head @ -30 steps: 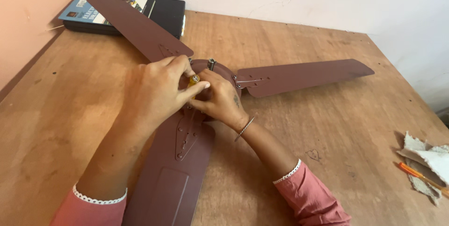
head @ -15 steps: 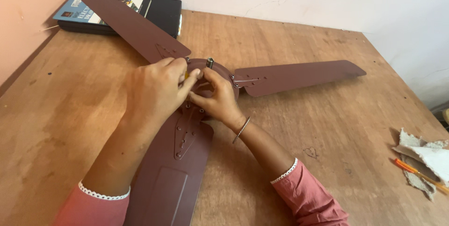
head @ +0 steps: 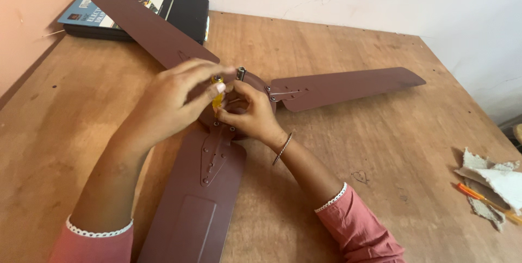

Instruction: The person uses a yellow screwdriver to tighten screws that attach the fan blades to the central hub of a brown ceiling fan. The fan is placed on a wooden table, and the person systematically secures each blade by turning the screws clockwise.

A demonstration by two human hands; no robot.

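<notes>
A person's two hands work at the hub (head: 255, 86) of a brown three-bladed ceiling fan (head: 326, 86) lying flat on a wooden table (head: 370, 149). The left hand (head: 168, 102) pinches the top of a small yellow-handled screwdriver (head: 217, 95) between thumb and fingertips, its other fingers spread loosely; the tool stands upright over the hub's near-left edge, where the near blade's bracket meets it. The right hand (head: 251, 113), a thin bangle on its wrist, is curled closed around the lower part of the screwdriver and rests against the hub.

Compared with a second ago, the left hand has lifted and opened: it then lay closed low over the hub with only the screwdriver's yellow tip showing, and now more of the yellow handle is exposed. The right hand has stayed at the same spot, and the fan has not shifted on the table.

One blade (head: 147, 23) reaches to the far left and overlaps a dark book (head: 187, 15) lying against the wall; a second points right, and a third (head: 198, 197) runs toward the near edge between the person's forearms. Near the right edge lie scraps of torn paper (head: 495, 178) with an orange pen (head: 481, 197) resting across them. No container is in view.
</notes>
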